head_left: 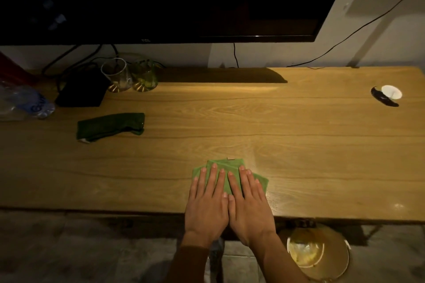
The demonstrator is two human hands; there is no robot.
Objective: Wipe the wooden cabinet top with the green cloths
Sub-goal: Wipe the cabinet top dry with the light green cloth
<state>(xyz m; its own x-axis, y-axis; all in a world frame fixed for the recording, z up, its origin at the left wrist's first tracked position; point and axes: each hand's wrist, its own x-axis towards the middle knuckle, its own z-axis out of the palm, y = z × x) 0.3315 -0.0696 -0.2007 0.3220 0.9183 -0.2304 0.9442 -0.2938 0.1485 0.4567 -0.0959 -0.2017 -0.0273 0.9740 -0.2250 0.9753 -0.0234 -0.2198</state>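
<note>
Both hands lie flat, fingers spread, palms down, side by side on the light cloth (230, 173), thumbs touching. L hand (208, 202) covers the cloth's left half, R hand (249, 202) the right. Neither grips anything; they just press. The cloth is folded w/ layers fanned, at abt 6 o'clock on the bench (299, 145), near the front edge.

Judgement: wiping step in hand, w/ most of the top apparently not yet covered, though can't tell from the wood which parts are done. To do it well: keep even pressure thru both palms, push along the grain in long overlapping strokes, front edge to back, then shift sideways. Keep the fold from fanning out further or the layers will bunch under the fingers.

Outward: dark cloth (110, 126) lies folded at abt 10 o'clock, well apart from the hands, untouched. Beyond it, back-left corner is cluttered: black box (80, 94), clear glass (116, 77), green glass (146, 76) just beside it, plastic bottle (25, 103) at 9 o'clock, cables behind. Wipe around these w/ care; glasses could tip if bumped. At 2 o'clock a white disc (391, 91) w/ a dark feather-like thing (384, 100) touching it; can't tell what either is. TV (161, 0) hangs above the back edge; watch knuckles on far strokes. A bin (319, 253) sits on the floor below the front edge, at 5 o'clock.
</note>
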